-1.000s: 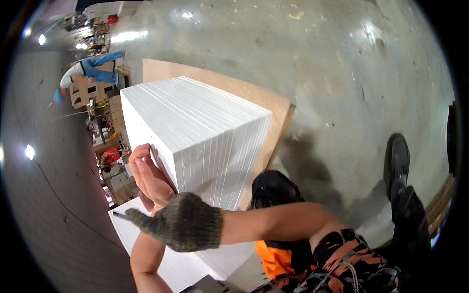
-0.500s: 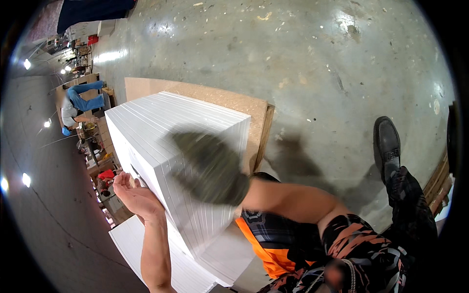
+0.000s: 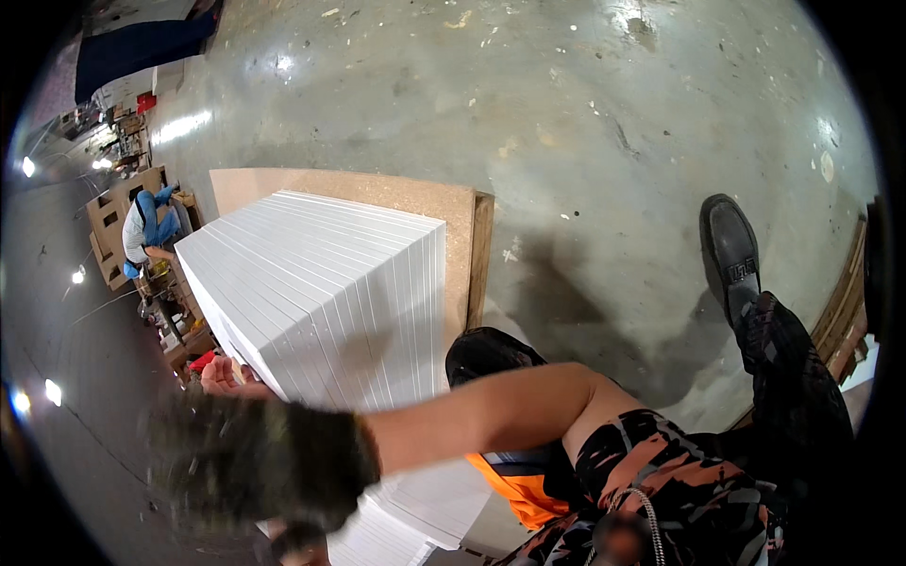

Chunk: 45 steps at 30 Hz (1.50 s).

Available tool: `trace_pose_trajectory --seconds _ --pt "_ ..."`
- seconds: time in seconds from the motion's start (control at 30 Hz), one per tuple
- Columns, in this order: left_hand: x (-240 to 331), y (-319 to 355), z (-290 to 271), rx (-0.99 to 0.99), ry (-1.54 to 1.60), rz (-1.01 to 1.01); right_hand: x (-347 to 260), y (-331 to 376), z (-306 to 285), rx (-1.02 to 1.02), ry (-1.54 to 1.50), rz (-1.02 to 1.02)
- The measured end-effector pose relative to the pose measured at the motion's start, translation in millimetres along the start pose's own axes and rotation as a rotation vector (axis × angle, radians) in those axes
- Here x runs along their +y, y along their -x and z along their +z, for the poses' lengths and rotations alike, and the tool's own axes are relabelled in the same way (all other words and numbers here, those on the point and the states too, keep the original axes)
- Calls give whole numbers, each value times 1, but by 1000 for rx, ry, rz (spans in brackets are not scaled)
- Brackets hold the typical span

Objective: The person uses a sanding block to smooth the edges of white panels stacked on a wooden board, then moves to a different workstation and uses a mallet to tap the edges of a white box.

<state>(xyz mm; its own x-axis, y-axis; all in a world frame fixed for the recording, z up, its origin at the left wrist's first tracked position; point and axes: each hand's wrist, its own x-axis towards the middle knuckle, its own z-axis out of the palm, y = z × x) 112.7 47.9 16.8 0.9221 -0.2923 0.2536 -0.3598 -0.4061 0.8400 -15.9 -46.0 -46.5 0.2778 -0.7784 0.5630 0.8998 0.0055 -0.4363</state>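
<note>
At the far left edge a person in blue (image 3: 151,226) is bending among brown cartons, well apart from the work. Nearer, the bare left hand (image 3: 225,375) is lying against the lower left face of the stack of white sheets (image 3: 321,302); a second ago it was pressed higher on that side, so it is sliding down toward the base. Its fingers (image 3: 209,364) are looking loosely spread and holding nothing, though only part of them is showing.

The gloved right hand (image 3: 255,462), which half a second ago was resting up on the stack's front face, is now sweeping low across the front, blurred by motion; whether it is gripping anything I cannot tell. The glove is looking knitted, dark olive and fuzzy.

The stack is standing on a chipboard pallet board (image 3: 377,193), its many thin edges forming fine ridges, crisp and matte. More white sheets (image 3: 425,500) are lying below. The concrete floor (image 3: 585,123) is shining, speckled and scuffed, with a black shoe (image 3: 729,247) at the right.
</note>
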Motion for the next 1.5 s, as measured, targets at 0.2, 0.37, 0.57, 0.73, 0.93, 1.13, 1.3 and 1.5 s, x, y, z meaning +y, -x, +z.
trace_pose_trajectory --seconds 0.2,0.37,0.57,0.73,0.93,1.13,1.3,1.5 --pt "11 10 6 10 62 -44 79 66 -108 39 809 -28" --pt "18 19 21 27 107 -1 91 96 -82 318 994 440" --pt "5 0 -20 -19 386 -120 29 22 14 -219 560 -338" --pt "11 15 6 12 252 0 60 117 -110 -349 1109 547" --pt "-27 -15 -61 -125 433 -92 33 60 18 -75 561 276" --pt "-9 0 -21 -71 256 61 56 59 -16 -166 565 -188" --pt "4 6 -1 38 243 16 88 152 -126 169 1208 633" --pt "-4 -3 -22 -82 213 2 27 63 -21 -86 435 160"
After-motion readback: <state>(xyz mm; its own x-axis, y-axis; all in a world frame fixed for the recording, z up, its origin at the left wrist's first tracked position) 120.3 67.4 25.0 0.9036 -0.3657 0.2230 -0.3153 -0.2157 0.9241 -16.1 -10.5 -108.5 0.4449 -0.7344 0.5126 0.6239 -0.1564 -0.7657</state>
